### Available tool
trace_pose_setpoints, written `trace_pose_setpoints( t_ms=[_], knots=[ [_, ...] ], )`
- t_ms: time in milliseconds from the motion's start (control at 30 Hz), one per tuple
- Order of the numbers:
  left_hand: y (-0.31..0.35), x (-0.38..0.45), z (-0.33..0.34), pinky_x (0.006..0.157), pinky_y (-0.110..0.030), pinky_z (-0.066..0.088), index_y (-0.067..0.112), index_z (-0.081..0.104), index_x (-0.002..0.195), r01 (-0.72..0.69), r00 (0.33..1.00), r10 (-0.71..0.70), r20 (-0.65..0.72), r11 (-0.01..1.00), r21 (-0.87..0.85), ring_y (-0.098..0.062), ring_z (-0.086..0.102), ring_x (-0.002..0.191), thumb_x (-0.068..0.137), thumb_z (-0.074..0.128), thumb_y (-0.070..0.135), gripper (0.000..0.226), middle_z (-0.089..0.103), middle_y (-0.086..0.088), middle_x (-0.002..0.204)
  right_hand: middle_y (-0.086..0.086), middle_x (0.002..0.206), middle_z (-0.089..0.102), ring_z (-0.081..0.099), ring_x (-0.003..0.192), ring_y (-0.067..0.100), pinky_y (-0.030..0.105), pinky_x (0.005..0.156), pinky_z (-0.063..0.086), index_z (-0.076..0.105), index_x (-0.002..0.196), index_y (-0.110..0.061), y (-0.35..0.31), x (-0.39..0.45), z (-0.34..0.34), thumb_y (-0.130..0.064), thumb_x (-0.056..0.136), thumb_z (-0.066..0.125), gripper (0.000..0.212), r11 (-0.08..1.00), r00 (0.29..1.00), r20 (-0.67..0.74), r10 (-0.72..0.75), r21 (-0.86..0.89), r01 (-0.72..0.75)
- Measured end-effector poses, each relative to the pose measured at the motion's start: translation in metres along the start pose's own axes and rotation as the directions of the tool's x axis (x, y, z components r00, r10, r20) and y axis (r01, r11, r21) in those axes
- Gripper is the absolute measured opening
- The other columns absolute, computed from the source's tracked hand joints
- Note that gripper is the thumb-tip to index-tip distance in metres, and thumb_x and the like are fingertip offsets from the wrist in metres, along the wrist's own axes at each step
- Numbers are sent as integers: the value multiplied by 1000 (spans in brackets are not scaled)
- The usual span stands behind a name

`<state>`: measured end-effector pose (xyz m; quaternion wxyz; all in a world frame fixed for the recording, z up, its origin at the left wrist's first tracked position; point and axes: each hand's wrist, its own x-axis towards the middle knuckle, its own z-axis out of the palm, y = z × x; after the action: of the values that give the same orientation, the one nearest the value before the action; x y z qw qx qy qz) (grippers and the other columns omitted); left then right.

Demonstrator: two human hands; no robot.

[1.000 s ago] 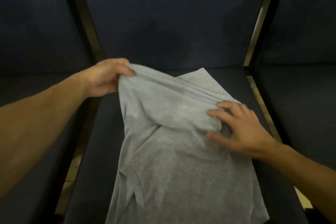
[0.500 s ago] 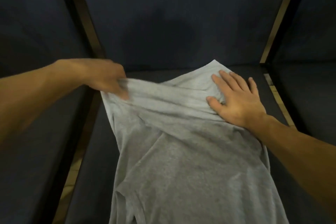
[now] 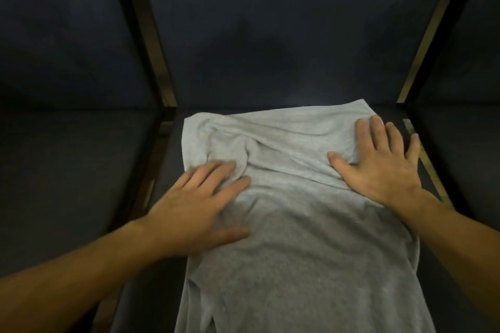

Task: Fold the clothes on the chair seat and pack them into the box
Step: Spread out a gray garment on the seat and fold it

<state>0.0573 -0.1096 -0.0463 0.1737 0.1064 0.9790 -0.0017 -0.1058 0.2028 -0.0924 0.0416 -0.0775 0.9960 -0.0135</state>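
A grey shirt (image 3: pixel 303 246) lies lengthwise on the dark chair seat (image 3: pixel 162 197), its far end folded back toward me in a wrinkled band. My left hand (image 3: pixel 197 205) rests flat on the shirt's left side, fingers spread over the fold's edge. Flat on the folded band at the right lies my right hand (image 3: pixel 378 162), fingers straight and pointing away from me. Neither hand grips the cloth. No box is in view.
The dark blue chair back (image 3: pixel 270 35) rises behind the seat. Similar dark chairs (image 3: pixel 67 157) stand to the left and right, separated by black frame bars (image 3: pixel 146 35) with narrow gaps between the seats.
My left hand let go of the raised shirt edge and came down flat onto the cloth. The folded band now lies flat on the shirt. My right hand slid right along the fold.
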Motion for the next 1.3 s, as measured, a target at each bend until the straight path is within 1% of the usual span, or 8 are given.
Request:
trace_pose_setpoints(
  t_ms=[233, 433, 600, 767, 1000, 1133, 1233, 1300],
  knots=[
    [-34, -13, 2, 125, -48, -15, 45, -37, 149, 73, 988, -74, 136, 997, 10, -13, -36, 149, 67, 41, 101, 127, -44, 5, 160, 6, 168, 8, 6, 153, 30, 66, 119, -3, 7, 158, -24, 38, 24, -15, -90, 80, 16, 103, 994, 992, 61, 112, -10, -111],
    [-3, -35, 2, 119, -53, 32, 34, 27, 156, -31, 984, 5, -176, 989, -146, -30, 18, 151, 87, 51, 69, 81, 18, -7, 163, 12, 160, 26, 25, 144, 39, 58, 117, 17, 25, 156, -25, 23, -34, -36, -68, 90, 30, 80, 965, 970, -140, -200, 144, 220],
    [64, -111, 14, 84, -47, 57, 24, 61, 118, -421, 884, 393, -252, 904, -67, -22, 55, 108, 92, 58, 47, 34, 57, 0, 121, 12, 127, 54, 50, 112, 35, 45, 97, 42, 57, 135, -19, 17, -166, -58, -57, 93, 45, 58, 673, 686, -102, -721, 136, 727],
    [108, -170, 49, 125, -57, 19, 32, 2, 162, -349, 926, 314, 210, 924, 159, -37, 7, 155, 82, 69, 61, 108, 9, -13, 168, 1, 142, 44, 40, 130, 24, 40, 109, 43, 41, 144, -37, 33, -278, -38, -70, 75, 60, 79, 433, 401, 303, -864, 43, 900],
    [116, -192, 61, 103, -48, 53, 31, 54, 128, -350, 919, 385, -86, 896, 274, -32, 55, 133, 77, 75, 50, 58, 57, -5, 139, -12, 114, 61, 58, 104, 9, 27, 88, 55, 55, 113, -38, 28, -298, -29, -51, 83, 61, 33, 445, 442, 62, -895, 46, 894],
    [107, -181, 46, 107, -33, 42, 37, 58, 112, -331, 906, 271, -326, 932, -145, -8, 56, 121, 101, 54, 40, 12, 64, 13, 119, -10, 89, 64, 60, 76, 8, 30, 67, 55, 49, 104, -37, 16, -289, -49, -43, 102, 46, 7, 605, 645, 24, -764, 374, 702],
    [107, -151, 21, 77, -23, 51, 38, 59, 97, 22, 963, -246, -108, 472, -881, -3, 63, 85, 108, 46, 32, 18, 67, 12, 94, 0, 88, 66, 61, 79, 12, 39, 79, 52, 59, 96, -23, 0, -257, -63, -40, 106, 41, 27, 655, 897, 184, -401, 743, 140],
    [101, -127, 15, 93, -35, 56, 33, 67, 105, 264, 869, -444, 221, 37, -964, -10, 67, 99, 105, 48, 47, 23, 72, 5, 111, 7, 107, 65, 62, 96, 18, 37, 91, 48, 64, 106, -14, -8, -231, -70, -43, 105, 41, 37, 548, 900, 422, -114, 782, -297]
  ],
)
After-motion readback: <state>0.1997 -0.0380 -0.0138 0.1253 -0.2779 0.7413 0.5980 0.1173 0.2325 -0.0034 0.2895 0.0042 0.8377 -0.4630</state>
